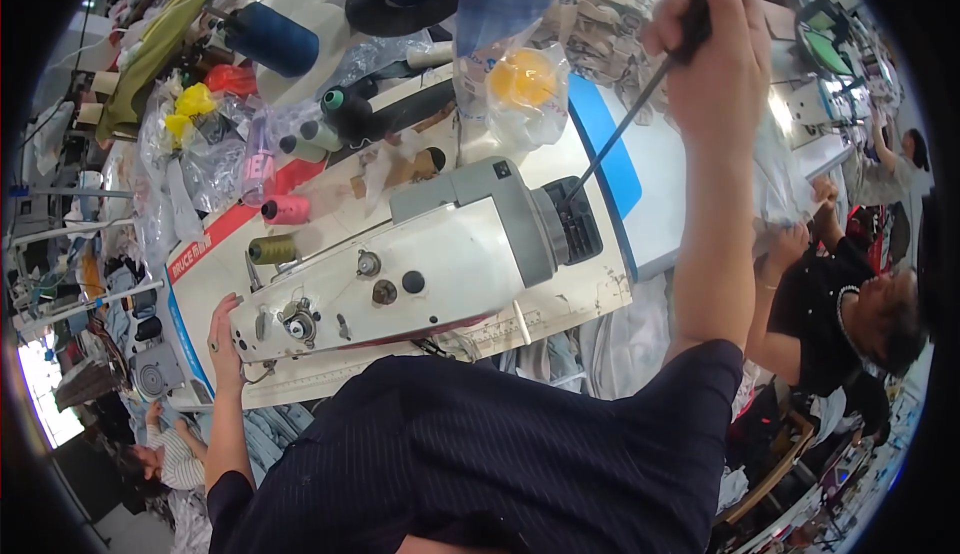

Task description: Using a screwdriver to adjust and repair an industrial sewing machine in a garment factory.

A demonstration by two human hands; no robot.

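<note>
A white and grey industrial sewing machine (440, 274) lies across the table in front of me. My right hand (712, 39), at the upper right, is closed around the dark handle of a long screwdriver (630, 119). Its thin shaft slants down to the black slotted handwheel (573, 222) at the machine's right end; whether the tip sits in a slot is too small to tell. My left hand (224, 339) rests against the machine's left end, fingers stretched along its side, holding nothing that I can see.
Behind the machine stand a green thread spool (272, 249), a pink spool (286, 210), a dark blue cone (275, 39) and a clear bag with something orange-yellow (524, 79). Fabric is heaped beyond. A co-worker in black (830, 314) sits close on the right; another person (165, 454) is at lower left.
</note>
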